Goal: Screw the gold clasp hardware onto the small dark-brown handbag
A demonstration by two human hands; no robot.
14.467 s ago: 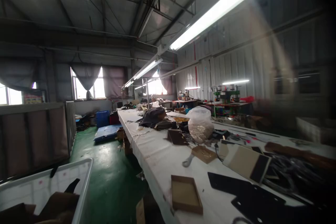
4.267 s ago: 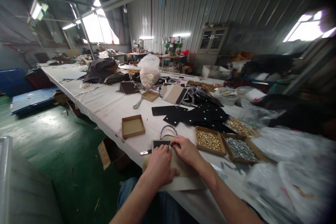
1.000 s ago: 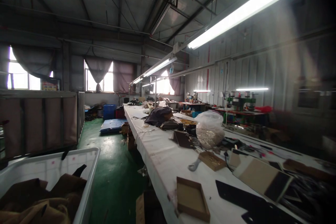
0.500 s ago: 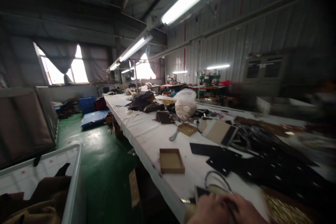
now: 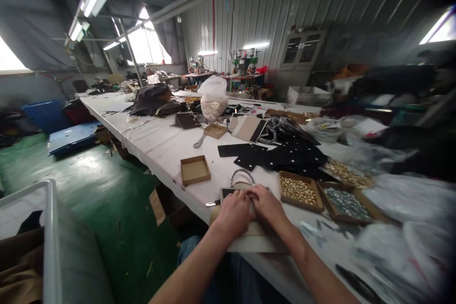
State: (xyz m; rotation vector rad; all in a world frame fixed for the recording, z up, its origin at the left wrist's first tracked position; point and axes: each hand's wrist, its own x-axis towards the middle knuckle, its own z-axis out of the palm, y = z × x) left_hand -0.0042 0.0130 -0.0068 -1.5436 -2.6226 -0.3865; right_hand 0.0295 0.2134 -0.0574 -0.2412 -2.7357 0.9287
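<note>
My left hand and my right hand rest side by side on a tan flat piece at the near edge of the white table. Their fingers are curled down together onto a small black panel on that piece. A metal ring handle lies just beyond the fingertips. A small metal part sticks out left of the black panel. What the fingertips pinch, if anything, is hidden.
A cardboard tray of gold studs and a tray of silver parts sit right of my hands. An empty cardboard tray lies to the left. Black punched pieces and a bag of hardware lie farther back. A grey bin stands at left.
The view has swung down and right from the hall and ceiling to the table edge. Both hands, barely in view half a second ago, now show fully on the tan piece.
</note>
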